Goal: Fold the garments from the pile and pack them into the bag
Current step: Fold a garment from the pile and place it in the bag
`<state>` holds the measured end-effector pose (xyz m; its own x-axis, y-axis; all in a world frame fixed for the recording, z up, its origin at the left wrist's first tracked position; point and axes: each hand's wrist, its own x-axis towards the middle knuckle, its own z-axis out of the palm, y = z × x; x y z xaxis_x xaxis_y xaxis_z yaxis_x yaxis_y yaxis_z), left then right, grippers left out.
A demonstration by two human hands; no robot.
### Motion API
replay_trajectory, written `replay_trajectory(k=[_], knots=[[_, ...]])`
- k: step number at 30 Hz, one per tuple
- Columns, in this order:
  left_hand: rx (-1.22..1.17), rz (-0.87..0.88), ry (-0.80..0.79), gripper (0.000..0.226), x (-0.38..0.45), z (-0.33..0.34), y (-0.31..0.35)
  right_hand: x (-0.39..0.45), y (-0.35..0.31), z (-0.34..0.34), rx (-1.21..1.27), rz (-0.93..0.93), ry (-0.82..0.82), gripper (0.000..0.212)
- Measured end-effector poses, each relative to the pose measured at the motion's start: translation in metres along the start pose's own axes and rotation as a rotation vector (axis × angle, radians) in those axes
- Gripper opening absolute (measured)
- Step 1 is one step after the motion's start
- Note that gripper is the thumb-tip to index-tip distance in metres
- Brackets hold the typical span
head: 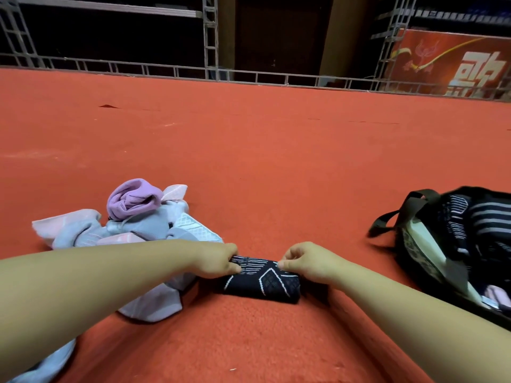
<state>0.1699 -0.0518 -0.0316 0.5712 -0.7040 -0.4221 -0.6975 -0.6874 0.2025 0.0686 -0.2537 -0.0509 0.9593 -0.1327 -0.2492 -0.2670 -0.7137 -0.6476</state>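
A small folded black garment (265,283) with white line patterns lies on the red carpet in front of me. My left hand (218,261) pinches its far left edge and my right hand (307,262) pinches its far right edge. To the left sits the pile of garments (138,228), pale blue and pink pieces with a lilac one (132,199) on top. At the right edge lies the black bag (431,244), open, with striped dark garments inside.
The red carpet (262,150) stretches far ahead to a grey metal truss railing (249,76). A red banner (453,64) with white characters hangs at the back right. Another pale blue cloth (41,366) lies under my left forearm at the bottom left.
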Motion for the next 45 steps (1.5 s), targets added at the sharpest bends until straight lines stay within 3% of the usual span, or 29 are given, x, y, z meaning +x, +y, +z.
replay_trajectory(k=[3, 7, 9, 13, 16, 18, 21, 26, 40, 43, 45], knots=[[-0.007, -0.029, -0.072, 0.039, 0.005, -0.007, 0.001, -0.005, 0.0, -0.001, -0.15, -0.046, -0.04, 0.031], [-0.044, 0.009, -0.188, 0.023, 0.003, -0.018, 0.003, -0.015, 0.005, -0.011, -0.032, -0.044, -0.271, 0.024], [-0.074, 0.065, -0.167, 0.023, -0.001, -0.018, 0.002, -0.017, 0.009, -0.01, 0.059, -0.072, -0.276, 0.019], [-0.388, 0.167, -0.117, 0.031, -0.008, -0.017, 0.008, -0.031, 0.024, -0.009, 0.465, -0.107, -0.142, 0.017], [-0.677, 0.198, -0.06, 0.029, -0.011, -0.022, 0.019, -0.046, 0.029, -0.011, 0.685, -0.136, 0.056, 0.01], [-0.791, 0.183, 0.049, 0.017, -0.009, -0.028, 0.032, -0.056, 0.028, -0.015, 0.658, -0.149, 0.276, 0.01], [-0.954, 0.186, 0.164, 0.007, -0.001, -0.037, 0.07, -0.081, 0.028, -0.037, 0.608, -0.089, 0.627, 0.029], [-1.064, 0.242, 0.257, 0.009, 0.021, -0.038, 0.153, -0.146, 0.045, -0.088, 0.491, -0.052, 0.913, 0.051], [-1.167, 0.448, 0.276, 0.02, 0.049, -0.058, 0.354, -0.242, 0.146, -0.21, 0.619, 0.054, 1.226, 0.043], [-1.104, 0.381, 0.181, 0.025, 0.063, -0.048, 0.369, -0.244, 0.169, -0.216, 0.472, 0.172, 1.123, 0.03], [-1.045, 0.303, 0.087, 0.025, 0.069, -0.039, 0.368, -0.244, 0.178, -0.214, 0.196, 0.281, 0.976, 0.015]])
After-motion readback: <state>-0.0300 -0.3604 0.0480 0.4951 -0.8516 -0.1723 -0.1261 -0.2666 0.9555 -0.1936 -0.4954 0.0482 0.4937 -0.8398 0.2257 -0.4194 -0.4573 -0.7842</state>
